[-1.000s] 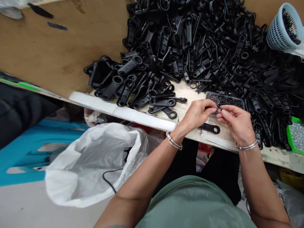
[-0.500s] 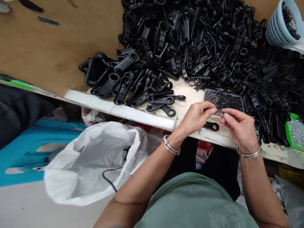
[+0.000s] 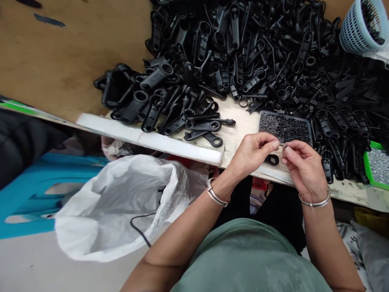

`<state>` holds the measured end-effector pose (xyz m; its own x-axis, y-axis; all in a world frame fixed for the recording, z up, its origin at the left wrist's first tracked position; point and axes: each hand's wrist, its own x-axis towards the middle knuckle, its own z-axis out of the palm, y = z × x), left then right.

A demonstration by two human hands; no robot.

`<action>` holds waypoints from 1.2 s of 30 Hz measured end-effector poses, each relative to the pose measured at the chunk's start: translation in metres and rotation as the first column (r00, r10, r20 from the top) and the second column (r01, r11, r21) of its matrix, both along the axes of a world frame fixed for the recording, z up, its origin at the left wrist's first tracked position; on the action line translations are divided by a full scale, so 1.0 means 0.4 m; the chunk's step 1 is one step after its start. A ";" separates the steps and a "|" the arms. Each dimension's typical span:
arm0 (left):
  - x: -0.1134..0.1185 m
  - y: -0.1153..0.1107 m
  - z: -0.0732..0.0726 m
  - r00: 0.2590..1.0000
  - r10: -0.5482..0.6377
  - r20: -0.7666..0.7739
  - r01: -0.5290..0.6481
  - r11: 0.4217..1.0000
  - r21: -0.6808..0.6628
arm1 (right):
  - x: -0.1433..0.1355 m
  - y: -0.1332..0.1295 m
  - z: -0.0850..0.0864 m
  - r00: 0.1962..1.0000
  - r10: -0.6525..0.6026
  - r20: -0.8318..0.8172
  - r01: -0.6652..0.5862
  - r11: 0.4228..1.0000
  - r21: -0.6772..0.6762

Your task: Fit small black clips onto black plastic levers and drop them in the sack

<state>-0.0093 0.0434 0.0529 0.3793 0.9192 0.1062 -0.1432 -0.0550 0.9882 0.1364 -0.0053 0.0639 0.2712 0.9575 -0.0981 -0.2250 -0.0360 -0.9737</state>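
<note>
My left hand (image 3: 253,154) and my right hand (image 3: 302,164) meet fingertip to fingertip over the table edge, both pinched. Whatever tiny piece sits between the fingers is too small to make out. Just below them a black plastic arm with a ring-shaped end (image 3: 272,159) lies on the table, partly hidden by my left hand. Right behind my fingers stands a clear shallow box (image 3: 310,132) filled with small black parts (image 3: 282,126).
A large heap of black plastic arms (image 3: 225,52) covers the back of the table. A blue basket (image 3: 354,30) stands at back right, a green tray (image 3: 368,164) of small metal pieces at right. A white foam strip (image 3: 148,140) lines the front edge above an open white sack (image 3: 100,211).
My hands stay pinched together, and the fingertips have come closer to each other. The whole view has shifted slightly; the heap and containers look the same.
</note>
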 end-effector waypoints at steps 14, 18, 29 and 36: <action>0.000 -0.014 -0.012 1.000 -0.002 0.006 0.002 1.000 0.001 | -0.023 -0.002 -0.012 0.997 -0.061 0.046 0.059 0.997 0.044; -0.001 -0.015 -0.012 1.000 0.013 -0.013 -0.012 0.999 0.034 | -0.019 -0.009 -0.020 0.994 -0.071 0.080 0.068 0.997 0.044; 0.007 -0.019 -0.007 0.984 0.114 -0.139 -0.084 0.975 0.207 | -0.029 -0.021 0.011 0.797 -0.156 0.584 0.098 0.987 0.131; -0.045 -0.011 0.001 0.916 0.122 -0.383 0.076 0.883 0.463 | -0.015 -0.014 0.000 0.787 -0.131 0.603 0.091 0.991 0.096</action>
